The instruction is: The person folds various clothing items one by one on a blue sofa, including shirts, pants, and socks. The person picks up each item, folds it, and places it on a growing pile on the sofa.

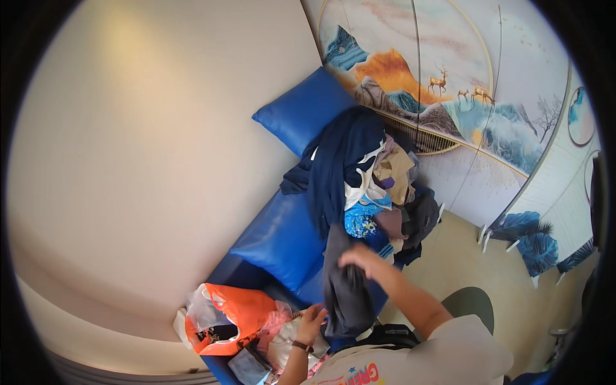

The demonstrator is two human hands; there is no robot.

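Observation:
A dark grey garment (347,293) lies lengthwise before me across the front of a blue sofa. My right hand (358,260), blurred, is over its upper part; whether the fingers grip the cloth cannot be made out. Beside the garment's lower left edge is my left hand (313,318), fingers partly bent, with a dark band at the wrist. Its grip is also unclear. Beyond them rises a heap of clothes: a navy garment (337,149), a bright blue patterned piece (358,221), a beige piece (399,173) and a black item (421,214).
Two blue cushions (284,245) rest along the sofa by the wall. An orange plastic bag (250,308) stands at lower left, next to pink and pale clothes (284,341). Folding panels (462,125) painted with mountains and deer rise behind the heap. A dark green rounded object (469,305) is at right.

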